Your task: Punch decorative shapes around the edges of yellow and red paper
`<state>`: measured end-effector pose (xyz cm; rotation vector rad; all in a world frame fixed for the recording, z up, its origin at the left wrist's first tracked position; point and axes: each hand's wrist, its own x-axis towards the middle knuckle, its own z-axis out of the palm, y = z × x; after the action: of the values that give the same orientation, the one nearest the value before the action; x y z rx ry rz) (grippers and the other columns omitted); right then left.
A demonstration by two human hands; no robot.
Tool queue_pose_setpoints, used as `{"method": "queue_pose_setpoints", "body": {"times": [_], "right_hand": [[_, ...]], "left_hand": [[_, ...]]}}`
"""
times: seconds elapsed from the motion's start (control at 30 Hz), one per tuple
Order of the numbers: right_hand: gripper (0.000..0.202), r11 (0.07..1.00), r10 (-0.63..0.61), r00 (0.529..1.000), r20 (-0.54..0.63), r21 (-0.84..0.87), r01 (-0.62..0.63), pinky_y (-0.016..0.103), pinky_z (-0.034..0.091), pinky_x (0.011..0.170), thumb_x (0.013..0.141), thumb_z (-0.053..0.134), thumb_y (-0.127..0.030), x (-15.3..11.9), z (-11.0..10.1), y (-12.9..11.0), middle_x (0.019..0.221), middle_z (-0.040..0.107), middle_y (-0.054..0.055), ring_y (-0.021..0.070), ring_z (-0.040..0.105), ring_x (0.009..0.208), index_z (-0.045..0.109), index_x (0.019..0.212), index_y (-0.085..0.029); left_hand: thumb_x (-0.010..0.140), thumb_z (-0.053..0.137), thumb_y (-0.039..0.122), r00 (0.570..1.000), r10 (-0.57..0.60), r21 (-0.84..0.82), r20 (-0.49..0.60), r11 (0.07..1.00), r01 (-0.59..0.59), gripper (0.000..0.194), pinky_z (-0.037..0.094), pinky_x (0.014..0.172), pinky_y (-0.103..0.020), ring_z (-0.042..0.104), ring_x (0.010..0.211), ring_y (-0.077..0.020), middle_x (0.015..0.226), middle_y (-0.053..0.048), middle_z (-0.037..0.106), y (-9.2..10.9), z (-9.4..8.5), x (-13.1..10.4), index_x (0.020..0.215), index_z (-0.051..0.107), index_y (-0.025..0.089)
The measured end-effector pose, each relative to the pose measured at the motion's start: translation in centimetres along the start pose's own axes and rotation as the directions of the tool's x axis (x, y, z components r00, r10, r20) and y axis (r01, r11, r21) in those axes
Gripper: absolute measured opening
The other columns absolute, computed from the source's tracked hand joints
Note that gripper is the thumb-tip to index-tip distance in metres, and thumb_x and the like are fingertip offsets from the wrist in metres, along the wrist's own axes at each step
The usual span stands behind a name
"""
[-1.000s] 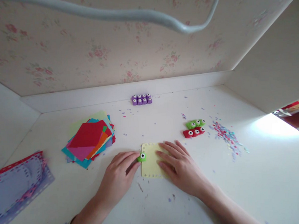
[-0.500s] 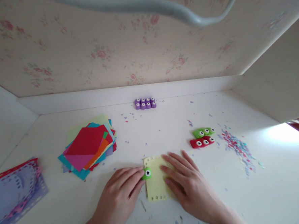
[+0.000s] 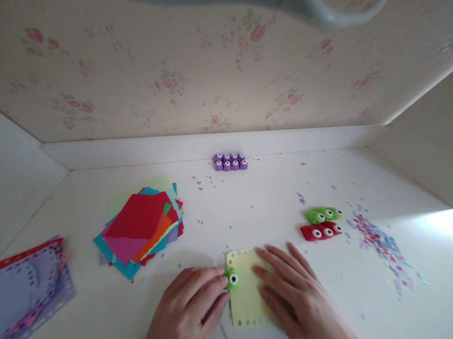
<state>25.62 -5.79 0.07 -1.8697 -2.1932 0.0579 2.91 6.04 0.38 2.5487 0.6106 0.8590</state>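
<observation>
My left hand pinches a small green craft paper punch with a star on its white round top. The punch sits over the left edge of a pale yellow sheet of paper. Small punched shapes run along the sheet's top and bottom edges and its upper left side. Lying flat with fingers stretched out, my right hand presses on the sheet and covers its right part. My left fingertips hide part of the punch's body.
Coloured paper sheets lie piled at the left, with punched purple and red sheets nearer me. Purple punches stand by the wall. Green punches and red punches sit right, beside scattered confetti. A pale curved bar crosses above.
The whole view has shifted a little, so the table things appear lower and further right. Both hands, the punch and the yellow sheet keep about the same places relative to each other.
</observation>
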Motion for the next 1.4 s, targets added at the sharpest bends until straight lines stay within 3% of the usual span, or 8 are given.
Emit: {"method": "queue_pose_setpoints", "body": {"times": [0.53,0.73,0.93,1.17,1.4], "right_hand": [[0.038,1.000,0.005,1.000,-0.001,0.023,-0.005,0.061,0.039,0.107,0.091,0.055,-0.025,0.1,-0.1,0.0,0.144,0.049,0.001,0.0298,0.047,0.131,0.058,0.129,-0.030],[0.042,1.000,0.001,1.000,0.013,0.025,-0.001,0.061,0.038,0.108,0.091,0.055,-0.024,0.2,-0.1,0.1,0.145,0.048,0.001,0.0299,0.046,0.132,0.056,0.132,-0.031],[0.040,0.999,0.011,1.000,0.005,0.034,-0.012,0.061,0.038,0.108,0.091,0.055,-0.023,0.2,-0.3,-0.1,0.144,0.049,0.002,0.0301,0.048,0.131,0.058,0.130,-0.030],[0.038,0.998,0.036,0.999,0.024,0.052,-0.037,0.060,0.034,0.111,0.091,0.055,-0.022,0.3,-0.5,-0.3,0.143,0.050,0.003,0.0296,0.047,0.131,0.059,0.128,-0.029],[0.038,0.990,0.098,0.995,0.029,0.100,-0.101,0.061,0.030,0.112,0.090,0.054,-0.021,0.4,-0.5,-0.8,0.142,0.051,0.003,0.0284,0.047,0.131,0.060,0.126,-0.030]], "left_hand": [[0.094,0.054,0.016,0.998,0.031,0.005,0.052,1.000,-0.031,0.020,0.056,0.087,-0.028,0.066,0.092,-0.0162,0.103,-0.004,0.071,-0.6,0.7,-0.4,0.110,0.066,0.018],[0.093,0.055,0.018,1.000,0.015,0.039,0.018,0.999,-0.016,0.020,0.057,0.085,-0.028,0.066,0.093,-0.0174,0.103,-0.006,0.071,-0.3,0.5,-0.4,0.110,0.066,0.018],[0.093,0.054,0.019,0.990,0.121,0.111,0.070,0.985,-0.129,0.027,0.057,0.089,-0.031,0.067,0.100,-0.0196,0.114,-0.007,0.070,0.1,0.3,0.5,0.118,0.065,0.016],[0.092,0.051,0.010,0.954,0.281,0.239,0.101,0.924,-0.297,0.024,0.055,0.095,-0.032,0.065,0.110,-0.0204,0.116,-0.006,0.070,0.4,0.7,0.9,0.107,0.069,0.014],[0.090,0.044,0.002,0.931,0.329,0.256,0.156,0.897,-0.360,0.030,0.059,0.091,-0.034,0.067,0.105,-0.0211,0.113,-0.011,0.070,0.4,0.6,0.9,0.105,0.068,0.010]]}}
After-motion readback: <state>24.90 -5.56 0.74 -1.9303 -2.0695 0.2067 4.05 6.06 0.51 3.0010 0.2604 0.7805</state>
